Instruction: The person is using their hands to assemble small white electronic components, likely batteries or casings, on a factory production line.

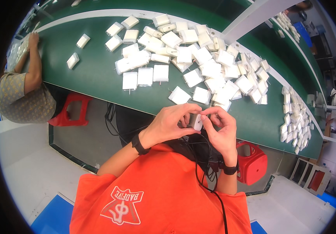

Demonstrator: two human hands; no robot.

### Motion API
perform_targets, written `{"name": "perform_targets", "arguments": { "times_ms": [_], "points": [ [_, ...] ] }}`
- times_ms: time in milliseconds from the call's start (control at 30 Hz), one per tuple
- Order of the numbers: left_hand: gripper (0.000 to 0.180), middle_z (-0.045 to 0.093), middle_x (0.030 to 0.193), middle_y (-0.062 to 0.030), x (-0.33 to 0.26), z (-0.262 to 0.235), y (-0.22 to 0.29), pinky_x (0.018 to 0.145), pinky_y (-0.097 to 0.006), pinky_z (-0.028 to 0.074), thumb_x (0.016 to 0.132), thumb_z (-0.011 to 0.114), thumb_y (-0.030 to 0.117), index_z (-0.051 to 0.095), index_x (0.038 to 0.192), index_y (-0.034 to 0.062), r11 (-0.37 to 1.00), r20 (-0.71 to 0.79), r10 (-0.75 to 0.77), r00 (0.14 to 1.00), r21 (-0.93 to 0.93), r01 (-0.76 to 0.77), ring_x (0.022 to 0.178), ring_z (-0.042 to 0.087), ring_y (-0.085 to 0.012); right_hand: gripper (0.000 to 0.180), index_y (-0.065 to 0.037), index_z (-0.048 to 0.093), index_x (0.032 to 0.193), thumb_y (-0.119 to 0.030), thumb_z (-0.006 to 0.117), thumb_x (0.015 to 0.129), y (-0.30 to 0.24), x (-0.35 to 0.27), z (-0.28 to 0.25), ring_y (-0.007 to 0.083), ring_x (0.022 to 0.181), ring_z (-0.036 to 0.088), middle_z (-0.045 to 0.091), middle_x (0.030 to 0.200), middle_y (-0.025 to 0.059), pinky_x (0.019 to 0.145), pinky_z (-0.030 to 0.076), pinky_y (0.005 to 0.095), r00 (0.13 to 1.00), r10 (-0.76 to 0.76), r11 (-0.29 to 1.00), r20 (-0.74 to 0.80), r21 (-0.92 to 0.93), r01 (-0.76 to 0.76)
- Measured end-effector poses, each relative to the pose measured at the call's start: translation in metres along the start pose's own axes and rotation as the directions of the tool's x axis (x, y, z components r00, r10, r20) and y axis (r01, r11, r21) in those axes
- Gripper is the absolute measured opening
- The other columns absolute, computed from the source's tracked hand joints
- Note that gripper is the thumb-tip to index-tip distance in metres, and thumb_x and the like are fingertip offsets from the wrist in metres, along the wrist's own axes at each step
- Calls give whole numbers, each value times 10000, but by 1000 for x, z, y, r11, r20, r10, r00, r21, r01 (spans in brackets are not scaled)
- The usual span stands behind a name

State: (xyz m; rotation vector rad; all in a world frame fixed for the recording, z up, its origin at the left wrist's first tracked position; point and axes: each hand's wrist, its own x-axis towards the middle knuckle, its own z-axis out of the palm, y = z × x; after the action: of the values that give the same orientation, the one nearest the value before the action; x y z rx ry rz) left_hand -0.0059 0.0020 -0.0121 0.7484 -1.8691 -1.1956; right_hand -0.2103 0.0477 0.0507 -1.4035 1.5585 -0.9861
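My left hand (172, 123) and my right hand (220, 126) meet in front of my chest, both closed around one small white plug adapter (196, 121). The fingertips of both hands pinch it from either side, just in front of the near edge of the green table (94, 78). A large heap of the same white adapters (199, 58) lies on the table beyond my hands. Each wrist wears a black band, and a black cable (205, 171) hangs down from my hands over my orange shirt.
Another person in a patterned shirt (22, 97) leans on the table at the left. Red stools (72, 109) (252, 162) stand under the table edge. More white adapters (294, 117) lie along the right end, and a white beam (253, 15) crosses above.
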Motion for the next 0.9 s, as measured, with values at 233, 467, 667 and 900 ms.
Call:
{"name": "perform_targets", "arguments": {
  "times_ms": [233,467,667,900],
  "points": [
    [654,716,958,-28,1,-1,1,629,-265,588,750,1016,107,712,1328,74,1000,-11,15,1000,16,-15,726,693,-118,86,-26,763,1081,-20,764,996,0,-1,-5,28,677,334,460,737,-75,596,286,235,1000,-22,1000,-10,1,22],
    [607,673,887,-2,6,-3,8,605,-257,548,742,1010,116,772,1300,82,997,11,48,999,59,-48,665,630,-101,162,-7,750,1172,-87,618,1127,-4,-8,-20,73,833,453,529,913,-24,746,384,239,994,44,977,-102,211,-22],
    [594,677,896,-6,5,-3,6,602,-258,548,738,1012,116,772,1280,82,998,22,39,999,52,-40,666,632,-99,195,40,784,1091,-127,685,1115,-12,-6,-21,127,876,531,590,956,24,814,446,261,960,-239,967,-148,48,249],
    [530,711,966,-25,6,-4,10,627,-301,548,785,942,85,727,1269,114,1000,44,5,999,30,-7,681,666,-147,85,51,793,1039,-24,753,1043,-10,-10,-16,156,813,713,774,958,121,740,563,291,968,-176,975,-180,105,197]
  ]
}}
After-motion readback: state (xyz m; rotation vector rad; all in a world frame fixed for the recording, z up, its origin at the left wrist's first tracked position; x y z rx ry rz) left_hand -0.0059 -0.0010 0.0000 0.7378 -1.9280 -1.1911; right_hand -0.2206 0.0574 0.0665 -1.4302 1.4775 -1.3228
